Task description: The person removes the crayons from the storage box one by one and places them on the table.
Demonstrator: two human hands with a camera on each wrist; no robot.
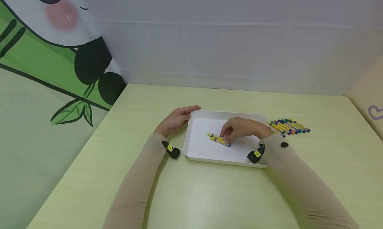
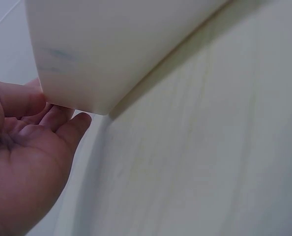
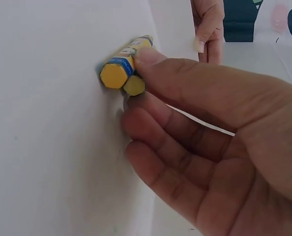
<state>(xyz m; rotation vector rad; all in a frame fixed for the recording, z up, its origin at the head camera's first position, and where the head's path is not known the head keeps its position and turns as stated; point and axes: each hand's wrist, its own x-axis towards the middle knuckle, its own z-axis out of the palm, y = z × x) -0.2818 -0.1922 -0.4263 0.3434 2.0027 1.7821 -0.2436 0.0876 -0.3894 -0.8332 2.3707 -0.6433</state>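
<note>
My left hand (image 1: 175,119) holds the far left corner of a shallow white tray (image 1: 194,152), its thumb at the rim and its fingers round the outside. In the left wrist view that thumb (image 2: 28,101) touches the tray wall. Over the middle of the tray, my right hand (image 1: 239,126) pinches a yellow crayon (image 1: 213,135) between thumb and forefinger. Right beside it lies a second yellow crayon (image 1: 219,141) with blue bands, nearly parallel. The right wrist view shows the pinched crayon's hexagonal end (image 3: 134,86) below the thumb.
To the right of the tray, a slanted row of several crayons (image 1: 288,126) lies on the pale wooden table (image 1: 215,195). My right forearm passes close in front of that row. A white wall (image 1: 224,56) closes off the back, with a painted wall at left.
</note>
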